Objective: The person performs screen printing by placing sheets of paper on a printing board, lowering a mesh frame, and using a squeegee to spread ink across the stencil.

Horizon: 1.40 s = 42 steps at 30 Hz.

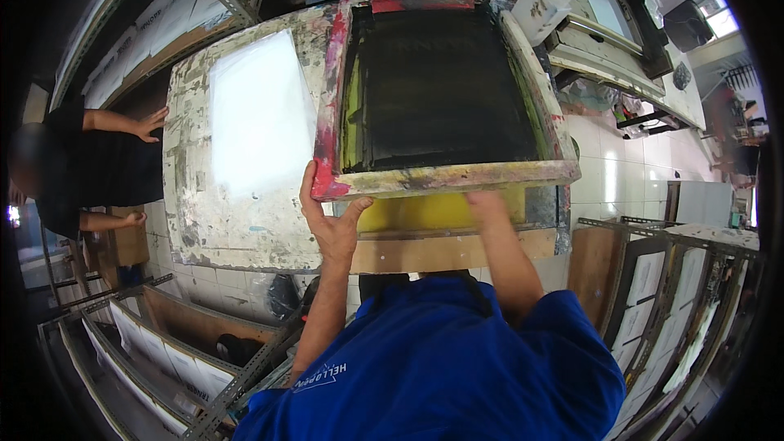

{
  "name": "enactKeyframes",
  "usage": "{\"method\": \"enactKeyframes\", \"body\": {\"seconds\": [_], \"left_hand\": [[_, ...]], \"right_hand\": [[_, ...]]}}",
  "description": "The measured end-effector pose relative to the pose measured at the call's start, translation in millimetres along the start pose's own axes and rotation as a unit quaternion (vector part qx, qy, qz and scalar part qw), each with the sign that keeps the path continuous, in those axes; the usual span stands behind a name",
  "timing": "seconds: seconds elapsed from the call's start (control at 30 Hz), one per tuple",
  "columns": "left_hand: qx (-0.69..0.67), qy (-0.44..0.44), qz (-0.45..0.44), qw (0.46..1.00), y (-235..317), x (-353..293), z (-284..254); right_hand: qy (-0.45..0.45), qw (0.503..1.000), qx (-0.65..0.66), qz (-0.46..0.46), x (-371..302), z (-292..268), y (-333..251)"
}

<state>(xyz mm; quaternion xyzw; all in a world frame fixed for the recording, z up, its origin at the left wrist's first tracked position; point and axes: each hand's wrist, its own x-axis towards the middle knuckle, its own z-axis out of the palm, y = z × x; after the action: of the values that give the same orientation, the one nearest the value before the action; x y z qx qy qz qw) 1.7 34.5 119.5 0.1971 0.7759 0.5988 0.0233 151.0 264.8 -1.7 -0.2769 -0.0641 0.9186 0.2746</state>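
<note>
Gripping the near rail of one paint-crusted wooden printing frame (445,177), the person's two hands worked at the front edge of the desk (245,229) in the single head view. The left hand (329,216) was curled around the frame's near left corner, fingers wrapped up over the red-stained wood, thumb spread toward the rail. The right hand (487,202) reached up beneath the same rail; its fingers were hidden behind the wood, so how far it was closed could not be told. The frame sat tilted, its near edge lifted above a yellow board (441,212), its black mesh (437,90) facing up.

Judging from this, the chief risk was a slip: the rail looked slick with wet ink, and with only the left grip plainly secure, the frame could drop back and smear whatever lay below, or pinch the fingers under it. A tilt to one side could also drag the mesh across the one white sheet (260,114) lying just left of the frame on the desk.

Counted: one frame, one white sheet, one yellow board, one white plastic jug (541,6) beyond the frame's far right corner. A second person (98,165) in black stood at the desk's left end, one hand touching its edge.
</note>
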Motion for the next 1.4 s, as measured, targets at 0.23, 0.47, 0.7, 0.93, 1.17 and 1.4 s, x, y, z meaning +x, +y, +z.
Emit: {"method": "enactKeyframes", "body": {"seconds": [0.23, 0.47, 0.7, 0.93, 1.17, 1.4], "left_hand": [[0.042, -0.004, -0.023, 0.999, -2, -4, 0], [0.053, -0.006, -0.018, 0.998, 2, -4, -2], [-0.027, 0.012, -0.011, 1.0, -6, -6, 2], [-0.001, 0.012, -0.006, 1.0, -47, -19, 8], [0.034, 0.001, -0.025, 0.999, -67, -34, 10], [0.044, 0.073, 0.06, 0.995, 0, 7, 5]], "right_hand": [[0.024, 0.99, -0.078, 0.115, 7, 62, 76], [-0.197, 0.963, -0.144, -0.115, -30, -34, -123], [0.266, 0.758, -0.479, -0.354, -23, 23, -224], [0.278, 0.278, -0.819, -0.419, 32, -9, -223], [0.207, 0.35, -0.816, -0.41, 31, 0, -216], [0.034, 0.435, -0.6, -0.671, -27, 59, -202]]}}
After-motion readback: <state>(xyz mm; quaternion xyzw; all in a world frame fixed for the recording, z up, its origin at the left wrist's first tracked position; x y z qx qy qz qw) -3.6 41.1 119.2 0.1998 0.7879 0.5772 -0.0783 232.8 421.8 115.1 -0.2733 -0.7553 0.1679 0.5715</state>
